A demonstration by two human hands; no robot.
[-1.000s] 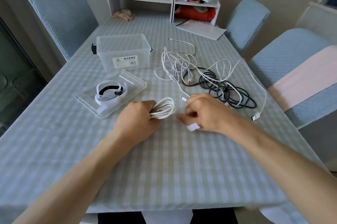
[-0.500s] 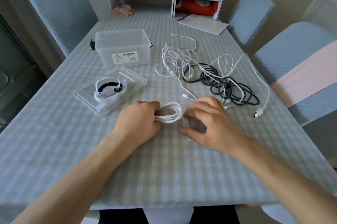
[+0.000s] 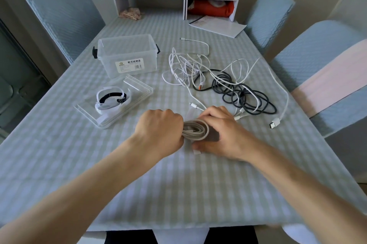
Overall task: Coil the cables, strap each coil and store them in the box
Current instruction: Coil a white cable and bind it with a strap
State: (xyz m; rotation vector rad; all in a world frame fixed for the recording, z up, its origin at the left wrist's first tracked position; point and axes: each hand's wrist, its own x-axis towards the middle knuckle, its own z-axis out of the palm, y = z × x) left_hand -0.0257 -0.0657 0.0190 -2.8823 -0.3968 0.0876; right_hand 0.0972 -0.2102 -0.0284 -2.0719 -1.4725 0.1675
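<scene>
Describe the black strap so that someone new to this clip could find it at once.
Start at the clear storage box on the far left of the table; its lid lies flat just in front of it. On that lid sits a small bundle of straps, and the black strap is the short dark band curving across it, the only dark one among white straps.

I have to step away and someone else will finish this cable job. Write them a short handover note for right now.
Left hand grips the coiled white cable on the table. Right hand curls around the coil's other side, over a white strap lying under it; the strap is not visibly closed.
The clear box holds no cables; its lid lies in front, carrying spare straps.
Done: one cable coiled.
Left: strap it, box it, then untangle, coil and strap the loose white cables and the black cable.
</scene>
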